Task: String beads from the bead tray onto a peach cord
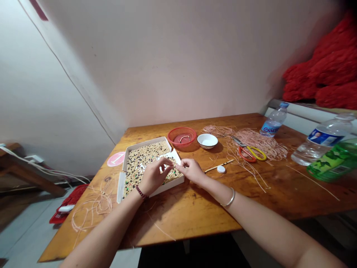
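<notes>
My left hand, with a dark bead bracelet at the wrist, hovers over the front right part of a shallow white box of mostly cream beads. Its thumb and fingertips are closed in a pinch. Close beside it, at the box's right corner, my right hand also pinches, its thumb pointing at the left fingertips. What either hand holds is too small to make out. To the right of my right hand, a strand of strung beads lies on the table beside a round white cap.
Behind stand a red mesh basket and a white bowl. Scissors lie on a heap of pink cords. Bottles stand or lie at right. Loose cords and a pink disc lie left on the wooden table.
</notes>
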Tool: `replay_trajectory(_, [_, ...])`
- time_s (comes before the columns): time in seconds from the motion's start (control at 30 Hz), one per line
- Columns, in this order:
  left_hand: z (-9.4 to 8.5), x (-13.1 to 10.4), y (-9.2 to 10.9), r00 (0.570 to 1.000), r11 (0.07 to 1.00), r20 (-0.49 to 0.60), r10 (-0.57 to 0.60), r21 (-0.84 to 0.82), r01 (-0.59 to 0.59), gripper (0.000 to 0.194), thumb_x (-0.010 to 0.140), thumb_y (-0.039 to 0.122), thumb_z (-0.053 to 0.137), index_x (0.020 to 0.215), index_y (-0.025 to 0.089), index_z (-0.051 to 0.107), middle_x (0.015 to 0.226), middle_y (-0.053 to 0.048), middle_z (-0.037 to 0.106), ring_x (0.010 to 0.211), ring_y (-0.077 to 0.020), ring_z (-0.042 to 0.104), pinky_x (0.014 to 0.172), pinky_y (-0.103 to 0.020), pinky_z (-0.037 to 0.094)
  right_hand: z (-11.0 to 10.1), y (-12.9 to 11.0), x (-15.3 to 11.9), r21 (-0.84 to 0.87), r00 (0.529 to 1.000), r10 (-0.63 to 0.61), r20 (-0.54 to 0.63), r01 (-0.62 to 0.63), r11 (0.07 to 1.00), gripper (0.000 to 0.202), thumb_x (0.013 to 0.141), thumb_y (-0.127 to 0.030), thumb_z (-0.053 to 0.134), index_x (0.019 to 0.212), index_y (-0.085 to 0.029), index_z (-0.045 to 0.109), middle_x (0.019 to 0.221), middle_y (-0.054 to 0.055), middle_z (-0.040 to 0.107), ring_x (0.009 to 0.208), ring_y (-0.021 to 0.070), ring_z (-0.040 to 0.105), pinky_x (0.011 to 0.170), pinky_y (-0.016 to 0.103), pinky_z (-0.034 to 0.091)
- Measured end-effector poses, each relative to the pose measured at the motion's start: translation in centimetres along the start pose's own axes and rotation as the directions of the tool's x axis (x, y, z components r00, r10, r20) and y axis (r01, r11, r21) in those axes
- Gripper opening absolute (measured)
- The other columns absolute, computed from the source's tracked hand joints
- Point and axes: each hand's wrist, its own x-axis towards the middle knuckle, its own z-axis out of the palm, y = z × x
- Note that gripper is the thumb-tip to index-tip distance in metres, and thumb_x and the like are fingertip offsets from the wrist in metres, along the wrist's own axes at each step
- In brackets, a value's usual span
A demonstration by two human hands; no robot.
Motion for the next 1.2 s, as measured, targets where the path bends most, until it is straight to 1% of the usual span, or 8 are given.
replay_trajectory(0.13, [0.01, 0.02, -0.01, 1.000, 1.000, -0.006, 0.005, -0.002, -0.005, 0.010, 0.086, 0.029, 0.058, 0.090, 0.021, 0.060, 0.083, 0.001, 0.067, 0.060, -0.0079, 0.055, 0.055, -0.019, 0.044, 0.07, 0.05, -0.03, 0.017, 1.000, -0.004, 0.014, 0.004, 1.000, 0.033, 0.073, -0.042, 0.058, 0.054, -0.018, 0.045, 0.051, -0.004, 0.041, 0.051, 0.0090, 0.037, 0.049, 0.021, 0.028])
replay_trajectory(0.4, [0.02, 0.00, 0.08, 1.000, 1.000, 0.007, 0.011, 0.003, -0.011, 0.013, 0.086, 0.032, 0.059, 0.090, 0.021, 0.061, 0.080, 0.001, 0.067, 0.060, -0.0080, 0.055, 0.055, -0.019, 0.044, 0.06, 0.09, 0.11, -0.013, 0.999, -0.021, 0.029, 0.022, 1.000, 0.032, 0.073, -0.042, 0.057, 0.055, -0.017, 0.046, 0.053, -0.004, 0.044, 0.054, 0.0094, 0.040, 0.052, 0.021, 0.029])
replay_trajectory(0.53, [0.09, -0.05, -0.02, 1.000, 1.000, -0.001, 0.010, 0.013, -0.010, 0.014, 0.086, 0.033, 0.059, 0.091, 0.020, 0.060, 0.081, 0.001, 0.067, 0.060, -0.0084, 0.056, 0.055, -0.019, 0.044, -0.04, -0.20, 0.01, -0.022, 1.000, -0.014, 0.015, 0.014, 1.000, 0.032, 0.073, -0.041, 0.057, 0.055, -0.017, 0.046, 0.053, -0.004, 0.044, 0.054, 0.0095, 0.040, 0.051, 0.021, 0.029])
replay_trajectory(0.63, [0.08, -0.05, -0.17, 1.000, 1.000, -0.027, 0.002, 0.030, -0.001, 0.013, 0.086, 0.032, 0.058, 0.091, 0.021, 0.060, 0.082, 0.001, 0.067, 0.058, -0.0083, 0.055, 0.053, -0.019, 0.044, -0.15, -0.44, -0.03, -0.037, 1.000, -0.003, -0.011, 0.003, 0.999, 0.033, 0.072, -0.043, 0.058, 0.054, -0.018, 0.045, 0.051, -0.004, 0.040, 0.052, 0.0092, 0.037, 0.050, 0.021, 0.027])
replay_trajectory(0.7, [0.05, -0.04, -0.19, 1.000, 0.999, -0.025, -0.002, 0.037, 0.003, 0.013, 0.086, 0.032, 0.059, 0.091, 0.021, 0.060, 0.082, 0.001, 0.068, 0.058, -0.0082, 0.055, 0.053, -0.019, 0.044, -0.19, -0.49, -0.02, -0.047, 1.000, -0.004, -0.020, 0.003, 0.999, 0.034, 0.072, -0.043, 0.058, 0.054, -0.018, 0.044, 0.050, -0.005, 0.039, 0.051, 0.0091, 0.036, 0.050, 0.021, 0.027])
replay_trajectory(0.93, [-0.01, 0.02, -0.06, 1.000, 1.000, -0.017, 0.011, 0.003, -0.011, 0.012, 0.085, 0.032, 0.059, 0.090, 0.021, 0.061, 0.082, 0.001, 0.068, 0.059, -0.0083, 0.056, 0.054, -0.019, 0.045, -0.09, -0.10, 0.03, -0.041, 1.000, -0.008, 0.000, 0.008, 0.999, 0.033, 0.073, -0.042, 0.057, 0.054, -0.017, 0.044, 0.051, -0.004, 0.040, 0.052, 0.0090, 0.037, 0.050, 0.021, 0.027])
replay_trajectory(1.2, [0.13, -0.03, -0.25, 1.000, 1.000, -0.021, 0.013, 0.007, -0.012, 0.012, 0.085, 0.032, 0.059, 0.090, 0.021, 0.060, 0.082, 0.001, 0.068, 0.059, -0.0082, 0.055, 0.054, -0.019, 0.044, -0.01, 0.00, 0.04, -0.041, 1.000, -0.005, 0.014, 0.006, 0.999, 0.033, 0.072, -0.040, 0.058, 0.054, -0.017, 0.044, 0.051, -0.004, 0.040, 0.052, 0.0089, 0.037, 0.049, 0.020, 0.026])
